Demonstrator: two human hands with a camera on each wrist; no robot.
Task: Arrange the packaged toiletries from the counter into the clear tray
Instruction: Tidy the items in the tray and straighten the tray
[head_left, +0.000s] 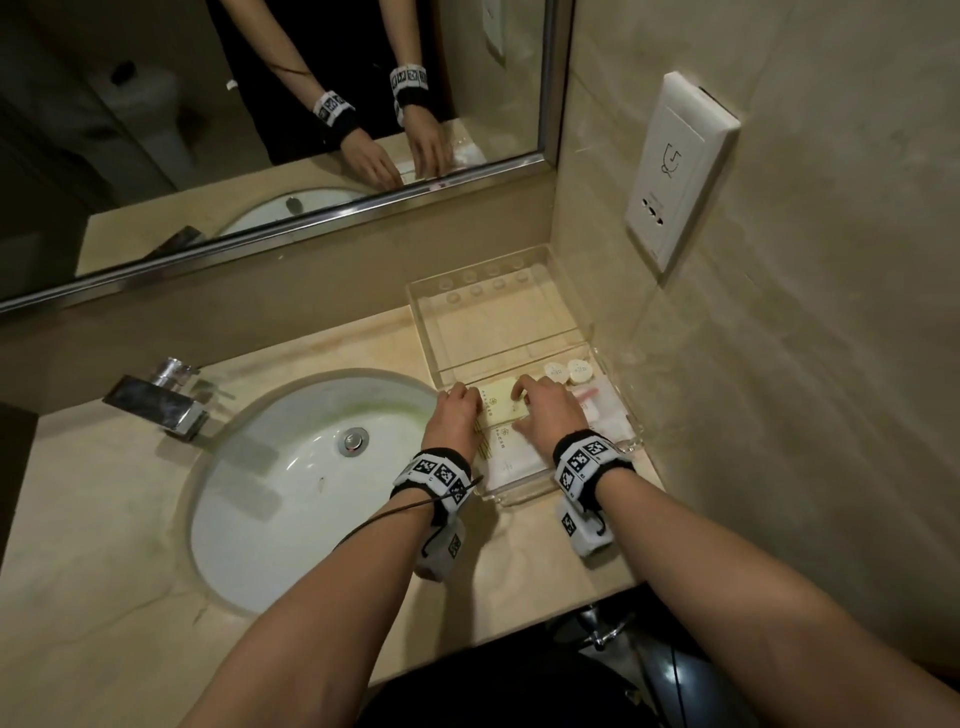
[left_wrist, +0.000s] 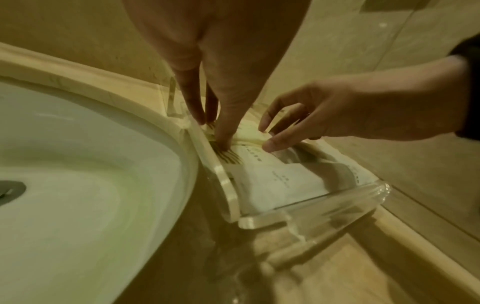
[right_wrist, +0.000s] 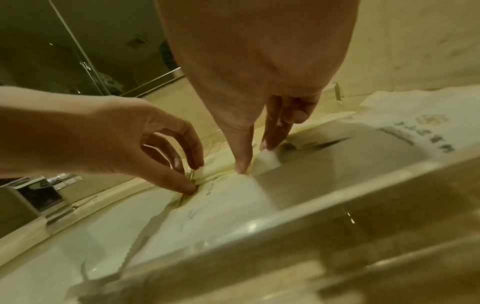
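The clear tray (head_left: 521, 258) stands on the counter to the right of the sink. Its near compartment holds a cream packet (head_left: 500, 405), a white packet (head_left: 514, 460) in front of it, another white packet (head_left: 609, 418) at the right and two small round containers (head_left: 566, 371). Both hands reach into this compartment. My left hand (head_left: 464, 397) touches the cream packet's striped left edge (left_wrist: 228, 154) with fairly straight fingers. My right hand (head_left: 519, 410) presses its fingertips (right_wrist: 242, 167) on the cream packet's right part. Neither hand lifts anything.
A white sink basin (head_left: 291, 493) with a chrome faucet (head_left: 156, 405) lies left of the tray. A mirror (head_left: 260, 130) runs along the back wall, and a white socket plate (head_left: 675, 171) sits on the right wall. The beige counter (head_left: 104, 597) stretches to the front left.
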